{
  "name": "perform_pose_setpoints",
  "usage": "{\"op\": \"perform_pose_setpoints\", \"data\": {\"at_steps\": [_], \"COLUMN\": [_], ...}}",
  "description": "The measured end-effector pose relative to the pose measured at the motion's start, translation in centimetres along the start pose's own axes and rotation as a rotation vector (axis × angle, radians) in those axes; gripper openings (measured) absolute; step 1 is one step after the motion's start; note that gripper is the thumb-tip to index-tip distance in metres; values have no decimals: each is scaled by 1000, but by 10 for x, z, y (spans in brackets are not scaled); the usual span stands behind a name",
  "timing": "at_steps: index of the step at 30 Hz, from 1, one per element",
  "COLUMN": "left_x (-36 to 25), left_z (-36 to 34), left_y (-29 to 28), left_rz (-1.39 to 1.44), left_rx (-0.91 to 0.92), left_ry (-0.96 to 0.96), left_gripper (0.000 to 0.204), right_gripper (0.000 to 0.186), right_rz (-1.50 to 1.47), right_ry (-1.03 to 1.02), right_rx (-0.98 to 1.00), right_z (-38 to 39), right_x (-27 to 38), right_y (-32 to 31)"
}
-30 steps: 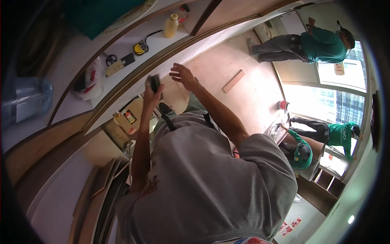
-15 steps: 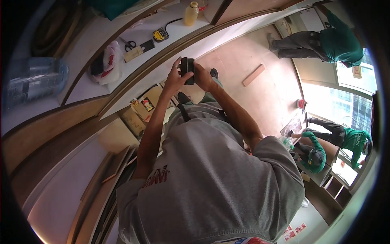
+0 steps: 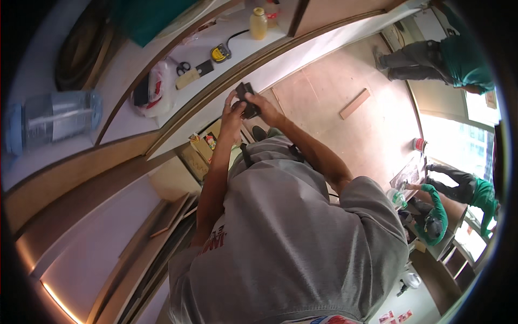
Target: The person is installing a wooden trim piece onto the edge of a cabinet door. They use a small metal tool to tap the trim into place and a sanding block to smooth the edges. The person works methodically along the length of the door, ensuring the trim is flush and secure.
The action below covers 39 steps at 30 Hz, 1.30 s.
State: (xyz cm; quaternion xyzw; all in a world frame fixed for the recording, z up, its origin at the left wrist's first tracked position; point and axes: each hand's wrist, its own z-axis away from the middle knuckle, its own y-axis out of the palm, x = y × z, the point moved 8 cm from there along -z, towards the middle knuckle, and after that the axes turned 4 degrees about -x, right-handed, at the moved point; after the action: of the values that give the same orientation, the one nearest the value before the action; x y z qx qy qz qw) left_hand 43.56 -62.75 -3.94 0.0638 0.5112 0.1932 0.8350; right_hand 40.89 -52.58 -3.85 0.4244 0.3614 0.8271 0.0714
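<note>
Both my hands are raised in front of me, close to the edge of a shelf. My left hand [image 3: 233,115] has its fingers closed round the left side of a black, block-like object [image 3: 244,90], and my right hand [image 3: 265,109] grips its right side. The object seems to consist of two dark parts set at an angle to each other; its exact kind is not clear, and my fingers cover some of it. On the shelf beyond lie a yellow tape measure [image 3: 220,53], black-handled scissors [image 3: 183,68] and a pale block [image 3: 187,79] beside a dark flat piece.
A bottle of yellowish liquid [image 3: 258,25], a plastic bag [image 3: 163,97] and a large clear water jug [image 3: 59,116] stand along the shelving. Boards [image 3: 162,224] lean at lower left. A plank [image 3: 355,103] lies on the floor. Several people in green tops work at the right.
The black object has tilted in my hands, and its two parts now sit askew. My view has shifted, so the surroundings appear farther right and lower.
</note>
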Motion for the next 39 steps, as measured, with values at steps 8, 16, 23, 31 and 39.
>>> {"op": "perform_pose_setpoints", "data": {"at_steps": [8, 16, 23, 31, 39], "left_x": [-20, -66, -142, -140, -110], "left_z": [-7, -86, -149, -169, -186], "left_y": [42, 8, 19, -8, -54], "left_rz": [-179, -812, -1270, -1323, -1531], "left_rx": [157, 2, 3, -106, -127], "left_ry": [158, 454, 1150, 1156, 1080], "left_gripper": [57, 49, 26, 23, 26], "right_gripper": [35, 64, 70, 64, 72], "right_rz": [122, 10, -74, 279, 250], "right_ry": [-163, -275, -318, -460, -343], "right_rx": [-112, -646, -1008, -1470, -1645], "right_z": [-6, 5, -14, -69, -121], "right_x": [17, 21, 24, 21, 39], "right_y": [-11, -129, -172, -129, -96]}}
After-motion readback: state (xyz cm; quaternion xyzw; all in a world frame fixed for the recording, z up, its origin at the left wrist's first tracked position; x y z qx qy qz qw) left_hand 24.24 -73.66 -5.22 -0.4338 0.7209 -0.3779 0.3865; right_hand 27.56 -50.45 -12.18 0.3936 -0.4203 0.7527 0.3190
